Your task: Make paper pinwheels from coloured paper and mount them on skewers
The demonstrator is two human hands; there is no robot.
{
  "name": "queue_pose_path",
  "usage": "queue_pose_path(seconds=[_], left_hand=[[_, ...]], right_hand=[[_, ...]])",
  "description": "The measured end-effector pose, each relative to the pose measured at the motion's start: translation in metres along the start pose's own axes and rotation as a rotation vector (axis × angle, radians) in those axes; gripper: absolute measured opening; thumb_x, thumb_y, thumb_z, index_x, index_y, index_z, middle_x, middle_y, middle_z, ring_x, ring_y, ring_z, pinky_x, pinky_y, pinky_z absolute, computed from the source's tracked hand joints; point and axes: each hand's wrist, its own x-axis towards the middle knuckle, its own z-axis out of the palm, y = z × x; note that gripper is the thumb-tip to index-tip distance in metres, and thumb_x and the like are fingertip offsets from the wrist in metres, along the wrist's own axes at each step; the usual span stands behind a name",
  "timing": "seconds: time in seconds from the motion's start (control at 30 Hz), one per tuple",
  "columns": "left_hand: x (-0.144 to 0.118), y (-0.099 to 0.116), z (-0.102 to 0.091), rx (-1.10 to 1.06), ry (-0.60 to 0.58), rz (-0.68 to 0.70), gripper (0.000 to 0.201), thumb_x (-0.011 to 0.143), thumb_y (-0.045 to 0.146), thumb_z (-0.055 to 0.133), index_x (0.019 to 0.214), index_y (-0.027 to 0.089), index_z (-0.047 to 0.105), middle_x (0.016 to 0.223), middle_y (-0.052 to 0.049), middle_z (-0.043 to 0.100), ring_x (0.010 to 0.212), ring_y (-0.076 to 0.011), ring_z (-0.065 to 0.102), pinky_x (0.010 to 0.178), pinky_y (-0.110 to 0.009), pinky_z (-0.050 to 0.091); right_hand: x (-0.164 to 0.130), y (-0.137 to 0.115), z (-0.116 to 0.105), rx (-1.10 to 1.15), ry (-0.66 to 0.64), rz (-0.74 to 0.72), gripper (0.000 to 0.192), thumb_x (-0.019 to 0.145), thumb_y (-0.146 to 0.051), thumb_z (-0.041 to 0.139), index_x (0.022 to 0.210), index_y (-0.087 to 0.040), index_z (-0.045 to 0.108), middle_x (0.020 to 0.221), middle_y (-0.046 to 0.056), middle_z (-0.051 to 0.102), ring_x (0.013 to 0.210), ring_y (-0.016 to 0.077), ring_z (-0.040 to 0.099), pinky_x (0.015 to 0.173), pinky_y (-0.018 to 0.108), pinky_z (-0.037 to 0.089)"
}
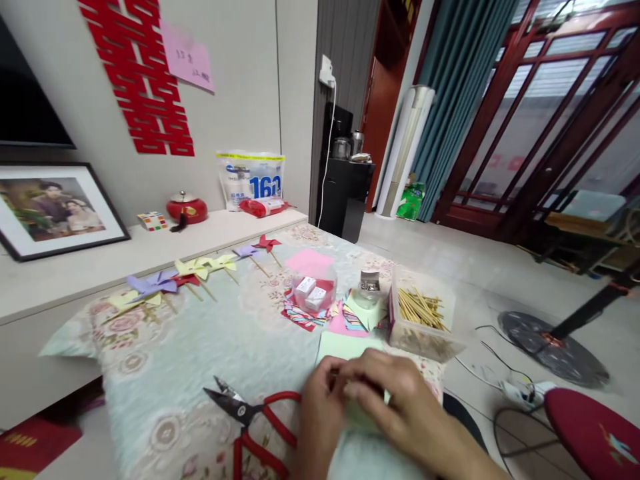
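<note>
My left hand (323, 407) and my right hand (395, 393) meet at the table's near edge, their fingertips pressed together. Between them pale green paper (361, 417) shows, mostly covered by the fingers; its folds are hidden. Just beyond the hands lies a flat pale green sheet (340, 345). Red-handled pliers (245, 413) with spread jaws rest left of my left hand. Farther back are stacked coloured paper squares (357, 313), a small open box of metal pieces (370, 285) and a clear bin of thin wooden sticks (423, 310).
Several paper pinwheels on sticks, including a purple one (150, 283) and a red one (267, 243), lie along the far left edge. A clear round tub (327, 287) holds small white boxes. Behind are a cabinet (210, 233) and framed photo (65, 210); a red stool (595, 427) stands right.
</note>
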Motion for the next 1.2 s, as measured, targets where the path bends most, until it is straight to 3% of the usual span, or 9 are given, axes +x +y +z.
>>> queue_pose_path(seconds=[0.17, 0.27, 0.33, 0.43, 0.63, 0.77, 0.87, 1.0, 1.2], left_hand=[[-0.005, 0.0, 0.0, 0.247, 0.22, 0.096, 0.018, 0.079, 0.029, 0.057, 0.089, 0.018, 0.068, 0.075, -0.004, 0.071, 0.063, -0.0193, 0.064, 0.058, -0.029, 0.048], [0.003, 0.007, 0.004, 0.402, 0.203, 0.307, 0.019, 0.081, 0.024, 0.054, 0.087, 0.018, 0.071, 0.081, -0.006, 0.072, 0.074, -0.0221, 0.068, 0.071, -0.034, 0.054], [0.015, 0.014, 0.008, 0.517, 0.143, 0.444, 0.026, 0.082, 0.015, 0.048, 0.088, 0.018, 0.073, 0.092, -0.008, 0.074, 0.088, -0.0234, 0.07, 0.081, -0.036, 0.055], [0.039, 0.023, 0.018, 0.73, -0.004, 0.538, 0.042, 0.074, -0.001, 0.041, 0.091, 0.016, 0.075, 0.107, -0.012, 0.074, 0.103, -0.0232, 0.07, 0.092, -0.037, 0.055], [0.08, 0.03, 0.037, 1.069, -0.183, 0.495, 0.049, 0.08, -0.007, 0.039, 0.108, 0.012, 0.075, 0.129, -0.016, 0.068, 0.119, -0.0243, 0.064, 0.103, -0.037, 0.051], [0.09, 0.023, 0.039, 1.095, -0.245, 0.501, 0.049, 0.078, -0.01, 0.041, 0.109, 0.01, 0.074, 0.135, -0.016, 0.065, 0.126, -0.0252, 0.06, 0.107, -0.035, 0.047], [0.094, 0.015, 0.037, 1.111, -0.281, 0.488, 0.05, 0.08, -0.009, 0.041, 0.114, 0.009, 0.073, 0.139, -0.016, 0.063, 0.129, -0.0266, 0.058, 0.11, -0.037, 0.045], [0.097, 0.009, 0.035, 1.125, -0.312, 0.468, 0.05, 0.084, -0.007, 0.039, 0.122, 0.006, 0.069, 0.144, -0.017, 0.059, 0.133, -0.0278, 0.055, 0.112, -0.038, 0.043], [0.098, 0.007, 0.031, 1.153, -0.357, 0.466, 0.052, 0.08, -0.008, 0.042, 0.118, 0.01, 0.072, 0.148, -0.013, 0.057, 0.134, -0.0269, 0.054, 0.112, -0.037, 0.042]], right_hand=[[0.002, 0.025, -0.059, -0.198, 0.488, 0.109, 0.014, 0.095, -0.025, 0.06, 0.102, -0.02, 0.071, 0.097, 0.006, 0.075, 0.085, 0.0204, 0.068, 0.071, 0.03, 0.05], [0.009, 0.042, -0.08, -0.251, 0.635, 0.171, 0.013, 0.093, -0.025, 0.063, 0.101, -0.02, 0.072, 0.095, 0.004, 0.075, 0.081, 0.0194, 0.068, 0.069, 0.029, 0.049], [0.015, 0.052, -0.086, -0.276, 0.649, 0.174, 0.013, 0.092, -0.023, 0.063, 0.1, -0.02, 0.072, 0.097, 0.004, 0.075, 0.082, 0.0191, 0.068, 0.07, 0.029, 0.049], [0.021, 0.064, -0.085, -0.311, 0.564, 0.165, 0.013, 0.093, -0.019, 0.06, 0.099, -0.02, 0.072, 0.097, 0.004, 0.074, 0.085, 0.0194, 0.067, 0.075, 0.03, 0.048], [0.036, 0.08, -0.081, -0.42, 0.256, 0.223, 0.018, 0.094, -0.016, 0.054, 0.094, -0.02, 0.072, 0.088, 0.004, 0.071, 0.081, 0.0185, 0.065, 0.07, 0.027, 0.043], [0.063, 0.09, -0.091, -0.751, -0.035, 0.282, 0.024, 0.094, -0.013, 0.049, 0.084, -0.019, 0.071, 0.087, 0.006, 0.073, 0.077, 0.0184, 0.066, 0.064, 0.026, 0.037], [0.085, 0.101, -0.093, -0.85, -0.182, 0.287, 0.021, 0.087, -0.011, 0.054, 0.079, -0.019, 0.073, 0.082, 0.007, 0.075, 0.075, 0.0198, 0.067, 0.06, 0.027, 0.034], [0.104, 0.118, -0.083, -0.896, -0.291, 0.297, 0.017, 0.084, -0.017, 0.059, 0.086, -0.018, 0.077, 0.087, 0.011, 0.078, 0.079, 0.0243, 0.071, 0.06, 0.028, 0.035], [0.115, 0.125, -0.068, -0.942, -0.379, 0.299, 0.021, 0.083, -0.019, 0.061, 0.096, -0.017, 0.078, 0.095, 0.015, 0.079, 0.087, 0.0287, 0.073, 0.065, 0.029, 0.043]])
